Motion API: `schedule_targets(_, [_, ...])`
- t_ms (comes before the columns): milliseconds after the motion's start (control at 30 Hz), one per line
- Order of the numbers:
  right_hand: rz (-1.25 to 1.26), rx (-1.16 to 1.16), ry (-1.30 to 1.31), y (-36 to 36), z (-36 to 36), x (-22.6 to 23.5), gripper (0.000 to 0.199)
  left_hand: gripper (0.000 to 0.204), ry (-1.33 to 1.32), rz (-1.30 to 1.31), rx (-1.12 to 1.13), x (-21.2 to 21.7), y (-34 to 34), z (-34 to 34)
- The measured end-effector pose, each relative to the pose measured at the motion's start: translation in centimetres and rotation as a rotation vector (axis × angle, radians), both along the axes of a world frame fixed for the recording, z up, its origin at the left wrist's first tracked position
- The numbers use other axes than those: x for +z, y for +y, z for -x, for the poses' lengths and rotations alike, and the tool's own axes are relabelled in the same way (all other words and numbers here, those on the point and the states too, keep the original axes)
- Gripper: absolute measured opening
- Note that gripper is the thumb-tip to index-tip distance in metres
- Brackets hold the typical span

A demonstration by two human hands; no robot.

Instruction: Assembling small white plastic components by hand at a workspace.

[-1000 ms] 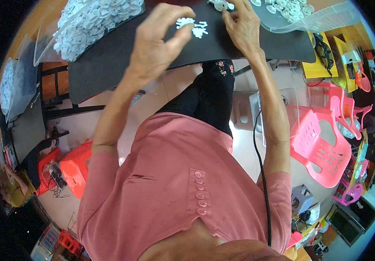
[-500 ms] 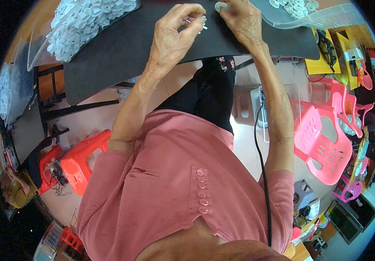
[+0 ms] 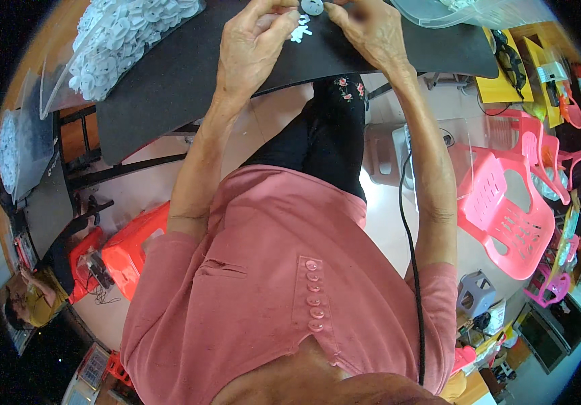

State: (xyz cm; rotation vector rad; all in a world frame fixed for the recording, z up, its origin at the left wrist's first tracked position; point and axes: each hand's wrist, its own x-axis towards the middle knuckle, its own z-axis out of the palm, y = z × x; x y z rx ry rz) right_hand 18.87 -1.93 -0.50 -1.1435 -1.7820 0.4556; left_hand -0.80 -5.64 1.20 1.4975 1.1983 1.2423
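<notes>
My left hand [image 3: 253,47] and my right hand [image 3: 365,27] meet at the top of the view above a black table top [image 3: 169,81]. Between their fingertips sits a small white round plastic part [image 3: 312,7], pinched from both sides. A little cluster of small white pieces [image 3: 299,32] lies on the black surface just under the fingers. At the table's far left a clear bag of several white round parts [image 3: 122,40] rests. How firmly each hand holds the round part is partly cut off by the frame edge.
A clear plastic tray [image 3: 466,12] sits at the table's upper right. Pink plastic chairs [image 3: 506,202] stand to my right, a red stool [image 3: 132,250] to my left. A black cable [image 3: 408,223] hangs along my right arm. Another person [image 3: 27,300] sits low left.
Both hands have slid toward the upper edge of the view and closer together. The left hand left the pile of white pieces and now meets the right at the round part.
</notes>
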Motion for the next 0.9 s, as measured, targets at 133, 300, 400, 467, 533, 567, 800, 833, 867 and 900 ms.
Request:
schedule_targets(133, [0.02,0.003,-0.18,0.7,1.2,0.5,0.023,0.015,-0.027,-0.031,-0.016,-1.3,0.1,0.4])
schedule_targets(300, [0.046,-0.022,-0.086,1.1,1.0,-0.3,0.023,0.016,-0.068,-0.022,-0.029,-1.8,0.3,0.4])
schedule_targets(400, [0.14,-0.018,0.068,1.0,0.5,-0.8,0.02,0.018,-0.046,-0.009,-0.015,-1.6,0.7,0.5])
schedule_targets(467, [0.195,-0.001,0.153,0.8,0.0,-1.0,0.018,0.02,-0.075,-0.003,-0.013,-1.6,0.9,0.1])
schedule_targets(533, [0.43,0.181,0.465,0.4,-0.5,-0.9,0.013,0.021,-0.104,0.005,-0.008,-1.4,0.9,0.1])
schedule_targets(567, [0.432,0.179,0.466,0.0,-0.8,-1.0,0.013,0.023,-0.114,0.022,-0.073,-1.1,0.9,0.2])
schedule_targets(800, [0.557,0.335,0.558,-3.1,-0.3,0.7,0.013,0.022,-0.8,0.394,-0.491,-2.9,1.0,0.8])
schedule_targets(833, [0.553,0.326,0.572,-3.3,-0.3,0.7,0.013,0.022,-0.869,0.437,-0.526,-3.0,1.0,0.8])
schedule_targets(867, [0.55,0.317,0.585,-3.5,-0.2,0.6,0.013,0.022,-0.869,0.438,-0.525,-3.1,0.8,0.8])
schedule_targets(900, [0.545,0.308,0.597,-3.6,-0.2,0.6,0.013,0.022,-0.89,0.443,-0.528,-2.9,0.5,0.6])
